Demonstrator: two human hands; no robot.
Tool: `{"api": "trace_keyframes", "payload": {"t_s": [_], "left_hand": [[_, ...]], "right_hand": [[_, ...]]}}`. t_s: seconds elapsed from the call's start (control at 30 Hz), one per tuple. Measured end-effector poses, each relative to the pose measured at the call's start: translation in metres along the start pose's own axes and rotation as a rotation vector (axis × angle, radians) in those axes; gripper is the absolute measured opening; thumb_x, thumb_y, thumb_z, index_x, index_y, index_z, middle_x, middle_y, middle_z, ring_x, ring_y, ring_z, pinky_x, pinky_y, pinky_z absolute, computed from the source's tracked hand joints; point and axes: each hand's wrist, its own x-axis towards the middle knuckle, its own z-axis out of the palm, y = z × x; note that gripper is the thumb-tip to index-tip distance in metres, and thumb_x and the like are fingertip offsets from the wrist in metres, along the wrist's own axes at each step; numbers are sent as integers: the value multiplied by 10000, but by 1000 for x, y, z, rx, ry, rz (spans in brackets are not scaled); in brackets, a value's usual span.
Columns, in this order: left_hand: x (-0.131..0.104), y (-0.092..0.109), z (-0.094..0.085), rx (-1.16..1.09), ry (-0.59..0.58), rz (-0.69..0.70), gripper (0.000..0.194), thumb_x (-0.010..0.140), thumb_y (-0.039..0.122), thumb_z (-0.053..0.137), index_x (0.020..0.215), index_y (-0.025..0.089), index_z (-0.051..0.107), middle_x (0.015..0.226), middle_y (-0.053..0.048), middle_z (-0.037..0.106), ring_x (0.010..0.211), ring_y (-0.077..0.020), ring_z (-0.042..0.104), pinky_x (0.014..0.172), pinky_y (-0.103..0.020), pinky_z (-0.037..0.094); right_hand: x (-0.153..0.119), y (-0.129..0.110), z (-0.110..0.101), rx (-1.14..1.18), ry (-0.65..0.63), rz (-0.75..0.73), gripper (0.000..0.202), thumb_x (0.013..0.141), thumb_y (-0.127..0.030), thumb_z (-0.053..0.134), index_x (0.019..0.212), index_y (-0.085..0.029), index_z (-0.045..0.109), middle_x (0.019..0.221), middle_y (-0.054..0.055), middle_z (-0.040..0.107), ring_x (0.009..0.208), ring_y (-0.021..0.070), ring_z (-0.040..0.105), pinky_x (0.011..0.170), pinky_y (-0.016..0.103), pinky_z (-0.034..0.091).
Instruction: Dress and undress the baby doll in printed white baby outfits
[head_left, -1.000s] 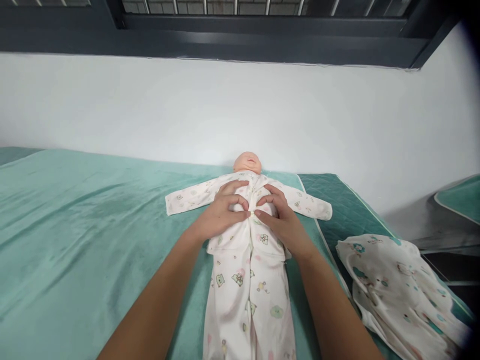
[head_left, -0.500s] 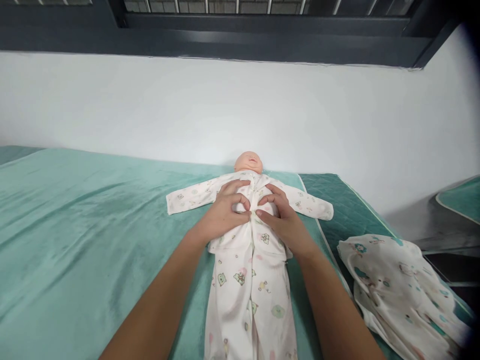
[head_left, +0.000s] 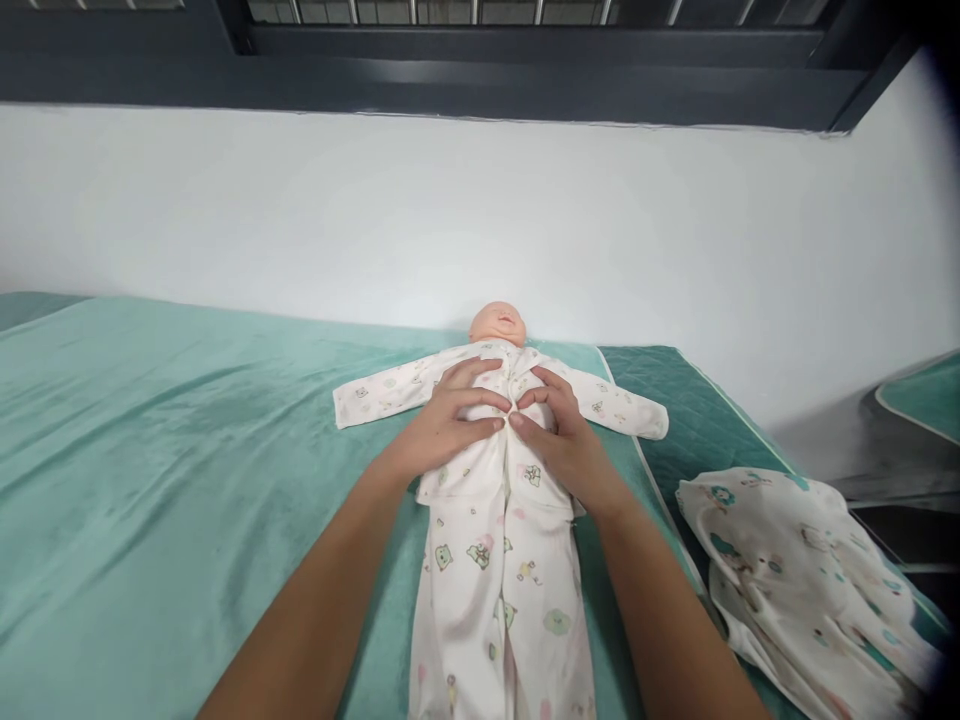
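Observation:
A baby doll (head_left: 498,323) lies on its back, head toward the wall, its sleeves spread to both sides. It wears a white printed top (head_left: 480,475) and matching trousers (head_left: 465,600). My left hand (head_left: 457,415) and my right hand (head_left: 559,425) meet at the middle of the chest, thumbs and index fingers pinching the front edges of the top near the centre line. The other fingers rest on the fabric. Whatever fastener lies between the fingertips is too small to make out.
A green sheet (head_left: 150,500) covers the bed. At the right lies a crumpled white printed cloth (head_left: 802,580) on a darker green quilted mat (head_left: 652,375). Behind stands a white wall (head_left: 375,220) below a dark window frame (head_left: 525,90).
My left index finger has stretched further right, toward my right fingertips. The fingertips of both hands are closer together at the centre line.

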Motion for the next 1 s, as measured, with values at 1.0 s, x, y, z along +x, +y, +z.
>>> {"api": "trace_keyframes", "payload": {"t_s": [1.0], "left_hand": [[12,-28,6,-61,585,-464,257,809,429,649,943,209,653,971,-26,681,806,-166,595,800,-311,462]], "right_hand": [[13,26,-8,155,284,274,371,783,-479,673,1054,-226,684,1067,50,730,1001,224,657,916,366,498]]}}
